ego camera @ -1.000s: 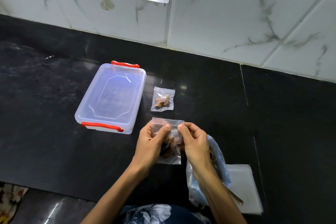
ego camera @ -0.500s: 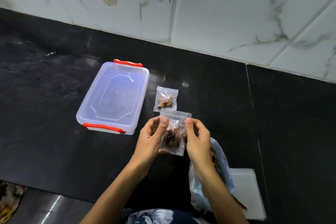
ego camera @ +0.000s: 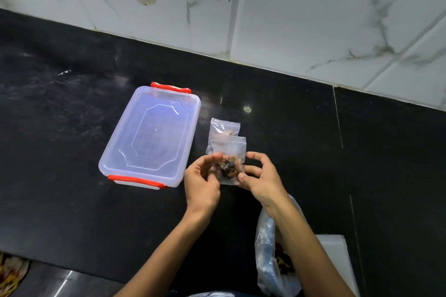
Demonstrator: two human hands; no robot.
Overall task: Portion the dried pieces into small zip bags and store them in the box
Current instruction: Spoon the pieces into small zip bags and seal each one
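Change: second zip bag (ego camera: 229, 159), filled with dried pieces, had moved up-frame, overlapping the first bag (ego camera: 224, 128).
Hands: left hand (ego camera: 202, 179) and right hand (ego camera: 258, 176) pinched its lower edges.
Box (ego camera: 149, 137): lidded, centre-left on the worktop (ego camera: 60, 152); storing not yet begun.
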